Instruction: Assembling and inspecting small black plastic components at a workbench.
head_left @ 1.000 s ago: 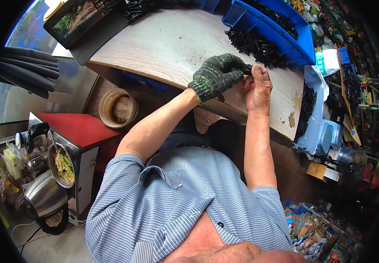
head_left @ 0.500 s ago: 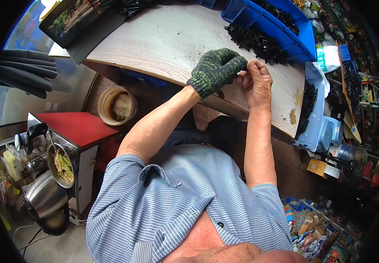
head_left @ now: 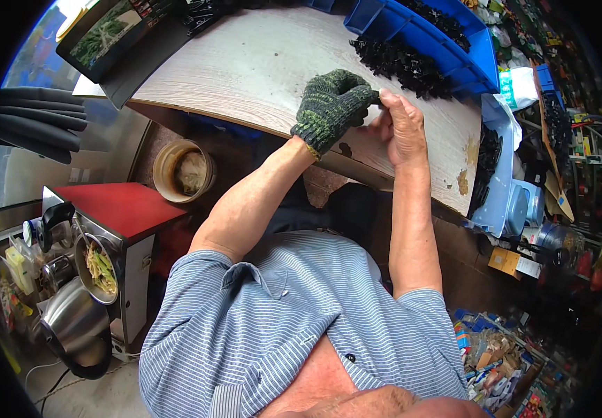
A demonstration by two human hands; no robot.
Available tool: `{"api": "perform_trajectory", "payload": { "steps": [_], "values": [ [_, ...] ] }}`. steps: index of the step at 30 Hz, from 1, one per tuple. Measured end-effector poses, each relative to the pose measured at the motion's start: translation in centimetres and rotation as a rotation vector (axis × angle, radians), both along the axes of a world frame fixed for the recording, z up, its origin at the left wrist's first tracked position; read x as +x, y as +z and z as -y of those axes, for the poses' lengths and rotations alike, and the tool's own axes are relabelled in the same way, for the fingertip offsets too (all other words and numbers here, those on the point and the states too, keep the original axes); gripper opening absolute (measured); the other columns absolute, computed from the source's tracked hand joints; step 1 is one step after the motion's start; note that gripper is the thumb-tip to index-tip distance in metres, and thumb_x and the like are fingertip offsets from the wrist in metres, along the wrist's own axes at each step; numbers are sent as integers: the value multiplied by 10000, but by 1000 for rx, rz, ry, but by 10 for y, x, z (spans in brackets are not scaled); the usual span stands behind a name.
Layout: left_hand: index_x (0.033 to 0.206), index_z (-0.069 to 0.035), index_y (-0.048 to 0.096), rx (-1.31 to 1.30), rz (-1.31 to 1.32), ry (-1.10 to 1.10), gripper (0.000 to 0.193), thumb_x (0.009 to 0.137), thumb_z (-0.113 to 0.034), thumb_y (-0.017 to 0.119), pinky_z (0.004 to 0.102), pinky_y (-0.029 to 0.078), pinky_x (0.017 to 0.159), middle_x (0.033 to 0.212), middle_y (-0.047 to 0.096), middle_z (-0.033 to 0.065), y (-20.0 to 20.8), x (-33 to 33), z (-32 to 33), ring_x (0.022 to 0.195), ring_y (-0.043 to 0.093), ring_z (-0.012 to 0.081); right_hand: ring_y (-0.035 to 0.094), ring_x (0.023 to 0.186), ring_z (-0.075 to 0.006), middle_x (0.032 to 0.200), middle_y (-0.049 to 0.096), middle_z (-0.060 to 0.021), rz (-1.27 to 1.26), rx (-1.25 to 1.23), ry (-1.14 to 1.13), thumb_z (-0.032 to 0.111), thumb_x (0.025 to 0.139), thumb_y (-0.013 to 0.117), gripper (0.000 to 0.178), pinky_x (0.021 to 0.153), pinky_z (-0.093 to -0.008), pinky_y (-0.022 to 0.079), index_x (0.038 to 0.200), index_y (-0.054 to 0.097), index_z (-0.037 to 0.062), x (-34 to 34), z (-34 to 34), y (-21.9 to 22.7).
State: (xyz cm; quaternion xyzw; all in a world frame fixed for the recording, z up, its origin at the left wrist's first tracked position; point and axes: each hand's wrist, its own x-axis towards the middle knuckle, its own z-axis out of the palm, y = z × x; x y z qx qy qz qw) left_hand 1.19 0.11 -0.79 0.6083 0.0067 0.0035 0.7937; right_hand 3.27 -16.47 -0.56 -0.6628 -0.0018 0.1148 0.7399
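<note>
My left hand [head_left: 332, 111], in a dark green and black knitted glove, is held over the near edge of the pale wood-grain table [head_left: 245, 59]. Its fingers are curled closed, and whatever they grip is hidden. Bare and just to its right, my right hand [head_left: 405, 129] has its thumb and fingers pinched together at the glove's fingertips. Something dark and tiny may sit between the two hands; it is too small to name. Beyond them lies a heap of small black parts [head_left: 402, 66] against a blue bin [head_left: 478, 63].
A light blue crate [head_left: 499, 188] holding black pieces stands off the table's right edge. To the left are a bucket [head_left: 163, 174], a red-topped cabinet [head_left: 116, 205], a pan with food [head_left: 98, 268] and a steel kettle [head_left: 74, 313]. A propped picture screen [head_left: 109, 31] is at the far left.
Both hands have shifted slightly left along with the view. My right fingers have straightened a little and tilted toward the glove.
</note>
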Motion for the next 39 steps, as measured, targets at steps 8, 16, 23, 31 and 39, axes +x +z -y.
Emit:
{"api": "perform_trajectory", "payload": {
  "steps": [8, 16, 23, 31, 39],
  "values": [
    [1043, 23, 674, -59, 29, -88, 247, 925, -193, 688, 275, 509, 588, 805, 690, 83, -5, -3, -4, 659, 631, 134, 462, 437, -89, 567, 452, 39, 86, 10, -49, 254, 894, 714, 297, 467, -279, 511, 698, 534, 120, -7, -10, -4],
    [1072, -127, 707, 679, 383, 231, 239, 870, -251, 677, 411, 539, 877, 1039, 725, 138, -11, 79, -33, 983, 682, 334, 501, 444, -138, 446, 330, 15, 144, 86, -120, 221, 900, 648, 307, 561, -415, 604, 666, 467, 139, -15, -9, -6],
    [1019, -183, 700, 1415, 556, 82, 171, 885, -205, 596, 477, 532, 838, 960, 719, 132, -8, 125, -34, 959, 674, 350, 545, 457, -140, 440, 338, 21, 147, 111, -121, 230, 902, 652, 336, 574, -450, 630, 643, 457, 141, -13, -7, -4],
    [1066, -125, 659, 1177, 628, 255, 200, 877, -168, 609, 474, 542, 738, 942, 708, 146, -18, 119, -37, 875, 679, 359, 546, 474, -152, 441, 344, 9, 125, 152, -122, 246, 905, 655, 349, 606, -475, 628, 632, 464, 143, -9, -3, -4],
    [1066, -86, 666, 1003, 787, 478, 216, 853, -115, 651, 424, 556, 749, 966, 698, 140, -13, 79, -45, 869, 682, 351, 569, 529, -219, 428, 351, -22, 0, 250, -178, 409, 925, 625, 572, 752, -584, 586, 463, 395, 161, -3, 14, -6]
  ]
}}
